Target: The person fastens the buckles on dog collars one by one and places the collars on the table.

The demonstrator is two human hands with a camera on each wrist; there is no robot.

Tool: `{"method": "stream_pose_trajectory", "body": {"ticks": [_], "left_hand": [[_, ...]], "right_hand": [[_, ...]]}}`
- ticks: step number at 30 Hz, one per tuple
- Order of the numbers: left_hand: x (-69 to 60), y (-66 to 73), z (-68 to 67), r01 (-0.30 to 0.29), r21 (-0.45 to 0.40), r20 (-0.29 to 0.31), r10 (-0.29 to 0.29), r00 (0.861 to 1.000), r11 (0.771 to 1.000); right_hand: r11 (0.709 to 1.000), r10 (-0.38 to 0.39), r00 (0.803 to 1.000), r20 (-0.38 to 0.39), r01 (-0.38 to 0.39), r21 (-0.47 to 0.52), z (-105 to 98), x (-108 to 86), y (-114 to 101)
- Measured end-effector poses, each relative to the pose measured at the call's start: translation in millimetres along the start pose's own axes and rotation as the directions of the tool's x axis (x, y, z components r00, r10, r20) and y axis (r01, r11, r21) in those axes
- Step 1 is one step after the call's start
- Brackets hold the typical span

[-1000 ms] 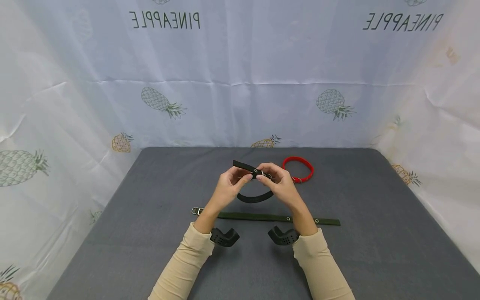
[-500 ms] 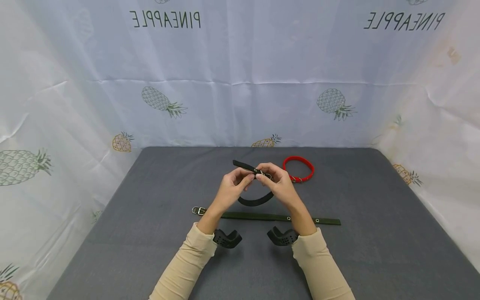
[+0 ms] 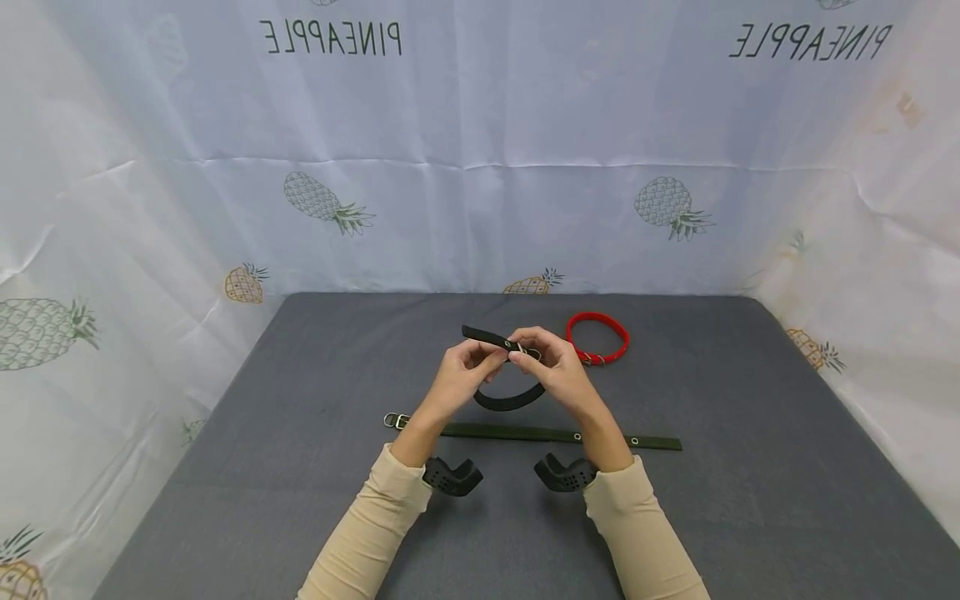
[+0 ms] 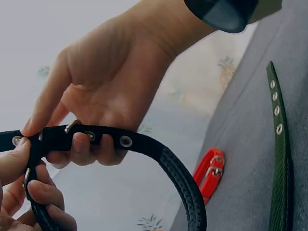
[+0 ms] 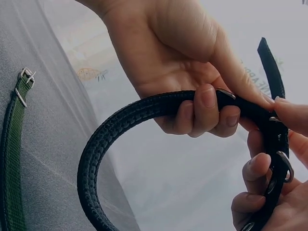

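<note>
A black dog collar [image 3: 510,402], bent into a loop with its strap end through the metal buckle, is held above the table by both hands. My left hand [image 3: 459,372] pinches the strap beside the buckle, and its other fingers curl round the band in the right wrist view. My right hand [image 3: 560,364] grips the buckle end, where a D-ring [image 5: 287,168] shows. The free strap end [image 3: 483,336] sticks out to the upper left. In the left wrist view, a metal eyelet [image 4: 126,141] shows by the right fingers. Fingers partly hide the buckle.
A green collar [image 3: 510,432] lies straight across the grey table [image 3: 315,517] below the hands, its buckle at the left. Behind the right hand is a buckled red collar [image 3: 622,333]. A pineapple-printed white curtain [image 3: 480,225] hangs round the table.
The black strap's free end has shifted slightly left and down. Left fingers have moved a little closer to the buckle; the right hand has barely moved and both still grip the collar.
</note>
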State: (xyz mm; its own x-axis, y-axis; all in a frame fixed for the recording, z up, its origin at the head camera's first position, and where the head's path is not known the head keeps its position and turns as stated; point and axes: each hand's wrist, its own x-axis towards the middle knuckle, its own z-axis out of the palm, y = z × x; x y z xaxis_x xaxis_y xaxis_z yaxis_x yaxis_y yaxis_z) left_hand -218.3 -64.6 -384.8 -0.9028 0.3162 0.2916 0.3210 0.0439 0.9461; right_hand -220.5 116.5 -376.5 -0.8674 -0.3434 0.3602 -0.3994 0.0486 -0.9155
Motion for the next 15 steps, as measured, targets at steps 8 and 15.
{"method": "stream_pose_trajectory", "body": {"ticks": [8,15], "left_hand": [[-0.1,1.5,-4.1,0.077,-0.061,0.047,-0.074,0.996,0.995],[0.9,1.9,-6.3,0.118,-0.153,0.079,-0.106,0.991,0.981]], "right_hand": [[0.999,-0.011,0.998,0.056,0.008,0.05,-1.5,-1.5,-3.3],[0.997,-0.022,0.997,0.074,0.016,0.07,-3.3,-1.4,-2.0]]}}
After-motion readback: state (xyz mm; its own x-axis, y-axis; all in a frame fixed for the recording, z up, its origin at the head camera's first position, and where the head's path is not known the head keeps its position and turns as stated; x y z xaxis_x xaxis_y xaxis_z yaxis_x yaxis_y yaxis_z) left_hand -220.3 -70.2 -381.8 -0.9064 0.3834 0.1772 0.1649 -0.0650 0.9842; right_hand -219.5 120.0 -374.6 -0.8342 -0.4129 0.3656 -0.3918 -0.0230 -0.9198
